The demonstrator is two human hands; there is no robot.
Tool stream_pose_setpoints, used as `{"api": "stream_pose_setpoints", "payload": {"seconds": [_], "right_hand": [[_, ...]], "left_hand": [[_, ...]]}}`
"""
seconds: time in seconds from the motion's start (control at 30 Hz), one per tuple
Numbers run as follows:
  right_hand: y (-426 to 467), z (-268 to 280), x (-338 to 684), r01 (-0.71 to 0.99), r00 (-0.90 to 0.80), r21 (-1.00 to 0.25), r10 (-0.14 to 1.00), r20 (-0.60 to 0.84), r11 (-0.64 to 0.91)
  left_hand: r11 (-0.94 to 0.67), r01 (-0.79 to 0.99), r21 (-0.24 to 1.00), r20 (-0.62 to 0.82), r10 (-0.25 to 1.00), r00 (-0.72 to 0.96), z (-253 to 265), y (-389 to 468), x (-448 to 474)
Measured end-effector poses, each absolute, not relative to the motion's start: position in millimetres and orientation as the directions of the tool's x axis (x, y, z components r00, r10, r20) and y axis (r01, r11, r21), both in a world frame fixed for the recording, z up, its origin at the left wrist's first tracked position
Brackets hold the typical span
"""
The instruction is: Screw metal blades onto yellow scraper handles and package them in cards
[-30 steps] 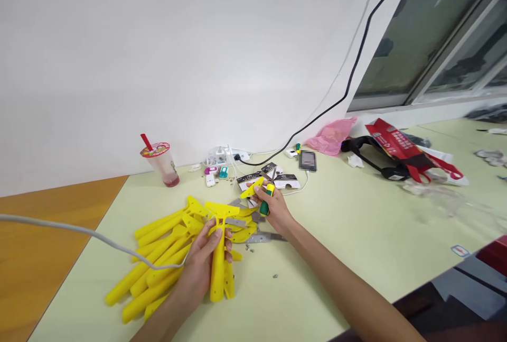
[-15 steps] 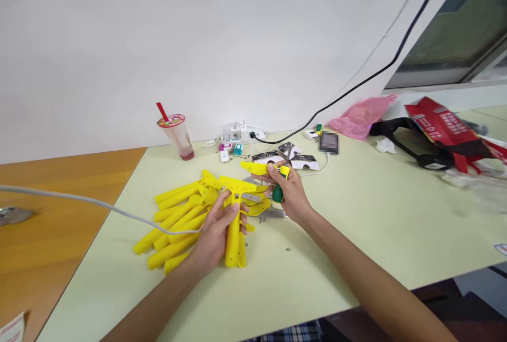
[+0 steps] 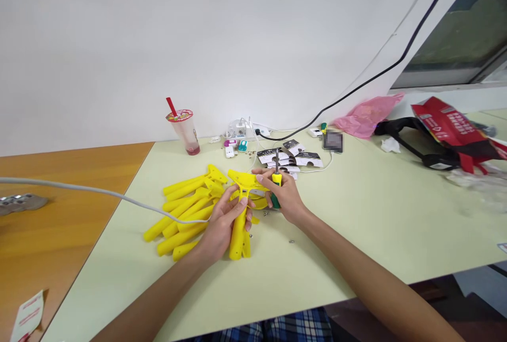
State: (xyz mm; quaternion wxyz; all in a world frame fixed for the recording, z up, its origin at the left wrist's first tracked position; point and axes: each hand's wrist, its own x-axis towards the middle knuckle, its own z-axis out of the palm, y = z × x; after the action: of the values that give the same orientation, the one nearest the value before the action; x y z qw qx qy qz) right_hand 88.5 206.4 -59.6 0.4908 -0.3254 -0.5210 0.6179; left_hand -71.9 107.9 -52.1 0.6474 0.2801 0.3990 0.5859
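My left hand (image 3: 222, 225) is closed around the grip of a yellow plastic T-shaped scraper handle (image 3: 237, 239), its wide head pointing away from me. A flat yellow head piece (image 3: 241, 177) lies against that wide head, and the fingertips of my right hand (image 3: 288, 199) pinch its right end. Tucked in the same right hand is a green-and-yellow screwdriver (image 3: 276, 178), its shaft pointing up and away from the handle. Several more yellow scraper handles (image 3: 186, 205) lie in a pile to the left. Loose yellow pieces beneath my hands are partly hidden.
Small screws (image 3: 292, 241) are scattered on the pale table. Black-and-white cards (image 3: 307, 158), a power strip (image 3: 261, 131) and a blurred-out device (image 3: 332, 141) are behind. A drink cup (image 3: 187, 133) stands back left. A grey cable (image 3: 119, 199) crosses to my left wrist; a red bag (image 3: 451, 125) sits right.
My right hand has moved left and brought the yellow head piece onto the handle's head. The screwdriver now points more upright. The whole view has shifted slightly.
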Motion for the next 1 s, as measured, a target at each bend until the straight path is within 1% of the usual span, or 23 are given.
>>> {"api": "stream_pose_setpoints", "payload": {"seconds": [0.2, 0.33, 0.63, 0.83, 1.0], "right_hand": [[206.7, -57.5, 92.3, -0.287, -0.349, -0.958, 0.929, 0.122, 0.018], [204.7, -55.4, 93.5, -0.266, -0.374, -0.963, 0.917, 0.137, 0.036], [206.0, -60.8, 97.2, -0.271, -0.468, -0.962, 0.869, 0.161, 0.033], [206.1, -61.9, 96.6, -0.241, -0.463, -0.969, 0.872, 0.158, 0.047], [205.0, -58.3, 95.5, -0.258, -0.442, -0.965, 0.881, 0.167, 0.053]], "left_hand": [[0.14, -0.546, 0.826, -0.175, 0.985, -0.012, -52.8, 107.5, -72.7], [0.134, -0.55, 0.824, -0.174, 0.985, -0.02, -55.3, 108.3, -75.1], [0.14, -0.521, 0.842, -0.166, 0.986, -0.003, -54.2, 106.6, -74.4], [0.119, -0.462, 0.879, -0.142, 0.99, -0.017, -56.1, 107.6, -74.2], [0.107, -0.417, 0.902, -0.142, 0.988, -0.053, -54.7, 107.4, -73.9]]}}
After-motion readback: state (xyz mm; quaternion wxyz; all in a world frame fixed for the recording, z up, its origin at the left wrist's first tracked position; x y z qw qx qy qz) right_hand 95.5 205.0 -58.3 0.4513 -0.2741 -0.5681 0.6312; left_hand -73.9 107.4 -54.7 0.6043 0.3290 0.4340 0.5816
